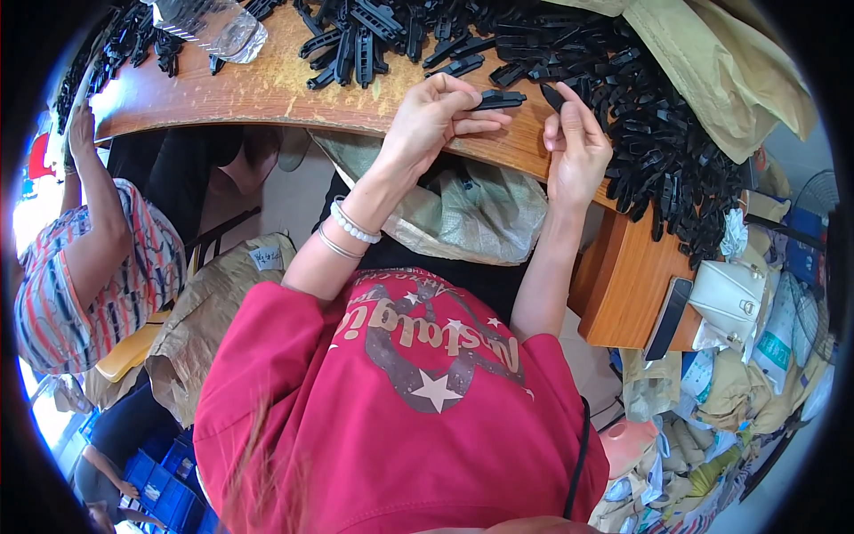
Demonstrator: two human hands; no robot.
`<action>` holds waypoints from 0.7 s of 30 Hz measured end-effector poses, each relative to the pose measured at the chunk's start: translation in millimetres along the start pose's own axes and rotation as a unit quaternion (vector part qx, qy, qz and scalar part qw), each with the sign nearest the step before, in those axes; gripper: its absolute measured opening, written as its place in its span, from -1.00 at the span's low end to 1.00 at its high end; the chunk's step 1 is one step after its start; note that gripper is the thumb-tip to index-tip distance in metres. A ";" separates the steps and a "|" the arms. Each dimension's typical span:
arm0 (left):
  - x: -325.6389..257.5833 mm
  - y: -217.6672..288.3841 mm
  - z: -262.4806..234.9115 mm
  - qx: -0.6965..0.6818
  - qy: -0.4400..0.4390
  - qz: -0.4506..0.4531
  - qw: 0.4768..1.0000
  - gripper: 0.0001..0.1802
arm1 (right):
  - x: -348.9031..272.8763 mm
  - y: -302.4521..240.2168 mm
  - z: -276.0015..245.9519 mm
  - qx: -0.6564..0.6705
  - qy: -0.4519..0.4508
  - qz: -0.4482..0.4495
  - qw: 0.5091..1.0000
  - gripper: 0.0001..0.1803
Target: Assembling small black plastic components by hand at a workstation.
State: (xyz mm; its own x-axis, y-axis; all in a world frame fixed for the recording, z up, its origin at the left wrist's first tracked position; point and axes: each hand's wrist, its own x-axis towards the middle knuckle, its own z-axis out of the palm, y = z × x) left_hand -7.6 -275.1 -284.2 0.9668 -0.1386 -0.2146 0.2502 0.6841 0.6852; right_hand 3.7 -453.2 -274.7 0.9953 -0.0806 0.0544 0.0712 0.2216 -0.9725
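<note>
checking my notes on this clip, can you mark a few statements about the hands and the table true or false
1. The left hand holds a black plastic piece. True.
2. The right hand rests flat on a cleared table. False: it pinches a small black part beside a heap of black parts.
3. The table is wooden. True.
4. A glass jar stands at the table's far edge. False: a clear plastic bottle lies there.
5. The left wrist is bare. False: it wears a beaded bracelet.
</note>
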 end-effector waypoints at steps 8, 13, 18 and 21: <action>0.2 3.8 -1.5 0.026 -0.003 -0.020 0.999 -0.91 | -2.0 -3.6 2.1 0.128 -0.017 0.014 0.991 -0.71; -5.7 2.7 5.5 0.071 -0.003 0.031 0.997 -0.75 | -14.3 -20.6 21.4 -0.022 -0.046 -0.042 0.998 -0.72; -21.0 10.8 15.6 0.277 -0.017 0.132 0.952 -0.67 | -26.1 -26.4 13.4 -0.142 -0.040 -0.115 0.982 -0.73; -22.2 10.3 19.3 0.291 -0.007 0.150 0.945 -0.69 | -28.2 -27.3 7.0 -0.139 -0.048 -0.123 0.981 -0.76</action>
State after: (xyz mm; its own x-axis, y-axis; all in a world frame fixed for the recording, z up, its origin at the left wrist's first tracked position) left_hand -25.5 -278.8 -258.9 0.9983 -0.0132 0.0560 -0.0526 0.1854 0.9812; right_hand -25.9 -450.2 -248.1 0.9528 -0.0038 0.3036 0.3026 -0.0687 -0.9506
